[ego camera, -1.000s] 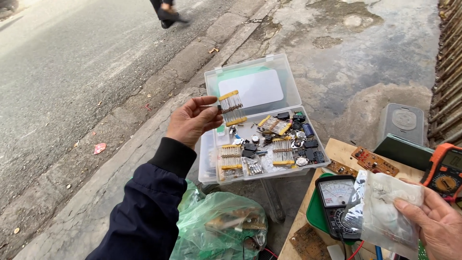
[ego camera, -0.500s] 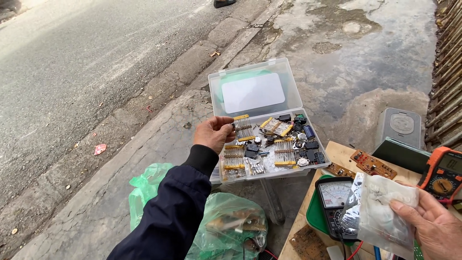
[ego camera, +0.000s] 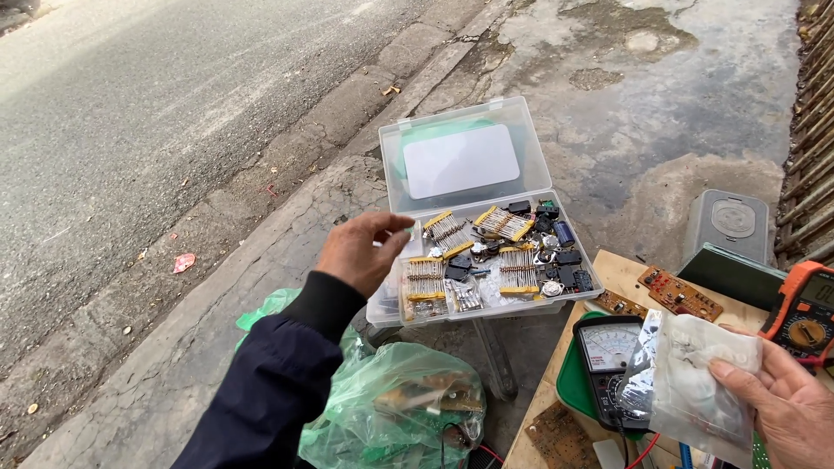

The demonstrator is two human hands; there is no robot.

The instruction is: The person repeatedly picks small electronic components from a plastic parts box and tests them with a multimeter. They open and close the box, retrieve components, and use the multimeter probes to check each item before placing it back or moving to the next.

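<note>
Left hand has lifted off the parts box, empty.

I see a clear plastic parts box with a white label on its lid, holding yellow-taped striped resistor strips and black components. My sleeve is dark navy. Below lies a translucent green plastic bag. The handheld multimeter is orange; the analogue meter is black with a white dial.
</note>
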